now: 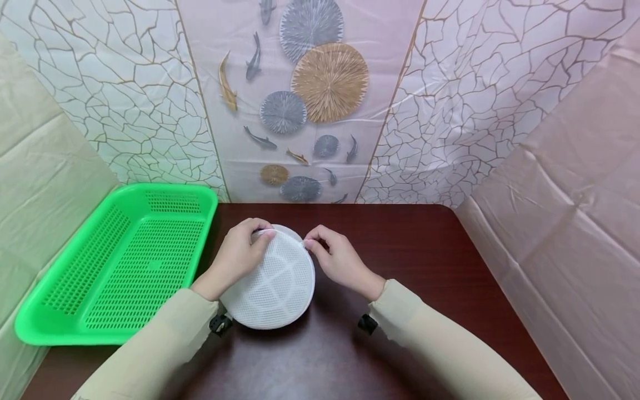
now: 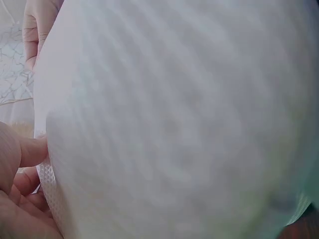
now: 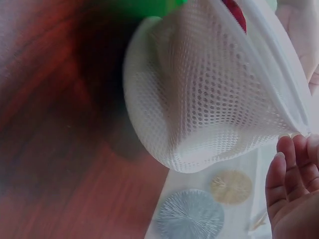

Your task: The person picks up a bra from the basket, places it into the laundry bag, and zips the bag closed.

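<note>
A round white mesh laundry bag (image 1: pixel 277 283) is held tilted above the table, its flat side with cross-shaped bands toward the head camera. My left hand (image 1: pixel 242 250) grips its upper left rim, thumb on the near face and fingers behind. At the upper right rim, my right hand (image 1: pixel 342 261) pinches the edge where the zipper seam comes to a corner. From the right wrist view, the mesh bag (image 3: pixel 214 94) has a gap along its top, and something red (image 3: pixel 235 14) shows inside. Pale mesh fills most of the left wrist view, blurred.
To the left, a green plastic basket (image 1: pixel 209 222) with slotted walls stands on the dark brown table (image 1: pixel 410 250). Patterned cloth (image 1: pixel 330 155) hangs behind the table's back edge, and plain beige cloth (image 1: pixel 565 194) walls the right side.
</note>
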Demonstrator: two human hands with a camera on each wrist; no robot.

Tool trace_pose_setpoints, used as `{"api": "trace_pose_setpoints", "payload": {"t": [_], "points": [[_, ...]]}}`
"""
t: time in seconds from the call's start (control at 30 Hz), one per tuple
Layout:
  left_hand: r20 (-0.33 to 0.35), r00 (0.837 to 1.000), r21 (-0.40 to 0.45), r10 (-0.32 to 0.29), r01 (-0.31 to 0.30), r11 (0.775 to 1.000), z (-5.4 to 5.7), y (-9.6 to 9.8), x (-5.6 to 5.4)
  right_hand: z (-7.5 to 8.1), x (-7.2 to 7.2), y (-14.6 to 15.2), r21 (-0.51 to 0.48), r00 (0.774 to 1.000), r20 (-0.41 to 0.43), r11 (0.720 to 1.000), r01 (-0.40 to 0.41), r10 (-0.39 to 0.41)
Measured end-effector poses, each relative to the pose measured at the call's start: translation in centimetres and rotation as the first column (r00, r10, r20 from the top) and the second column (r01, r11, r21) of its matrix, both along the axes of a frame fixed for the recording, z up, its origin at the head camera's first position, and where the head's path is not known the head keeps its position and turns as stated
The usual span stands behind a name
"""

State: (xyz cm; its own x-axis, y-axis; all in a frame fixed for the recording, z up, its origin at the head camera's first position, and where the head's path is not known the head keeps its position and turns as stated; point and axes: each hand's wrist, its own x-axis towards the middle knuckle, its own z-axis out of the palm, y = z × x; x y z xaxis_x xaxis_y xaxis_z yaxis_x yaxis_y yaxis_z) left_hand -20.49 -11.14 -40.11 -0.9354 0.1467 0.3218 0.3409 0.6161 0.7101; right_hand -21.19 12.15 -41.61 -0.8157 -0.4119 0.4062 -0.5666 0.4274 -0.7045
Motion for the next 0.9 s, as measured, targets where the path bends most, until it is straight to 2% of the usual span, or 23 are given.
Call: {"api": "trace_pose_setpoints", "payload": {"t": [0.2,0.43,0.57,0.73,0.8,0.9], "points": [[0.018,1.000,-0.005,-0.014,0.014,1.000,-0.3,-0.3,-0.4,-0.1,-0.1,0.2,0.010,1.000,0.002,1.000,0.009,-0.009],[0.040,0.999,-0.027,0.036,-0.035,0.999,-1.3,-1.2,-0.9,-1.2,-0.3,0.2,0.020,1.000,0.008,1.000,0.005,-0.006],[0.053,0.998,-0.022,0.032,-0.031,0.999,-1.4,-1.4,-0.9,-1.4,-0.3,0.1,0.018,1.000,0.015,1.000,0.005,-0.005],[0.058,0.998,0.001,-0.019,0.019,1.000,-1.2,-1.2,-0.6,-1.5,-0.4,-0.1,0.008,1.000,0.017,1.000,0.014,-0.015],[0.034,0.997,-0.013,-0.062,0.063,0.998,-1.1,-0.8,-0.5,-1.5,-0.4,-0.2,0.001,1.000,0.015,1.000,0.017,-0.017],[-0.021,0.992,-0.079,-0.128,0.126,0.989,-1.0,0.2,-0.1,-1.4,-0.3,-0.5,-0.010,1.000,0.004,1.000,0.017,-0.017]]}}
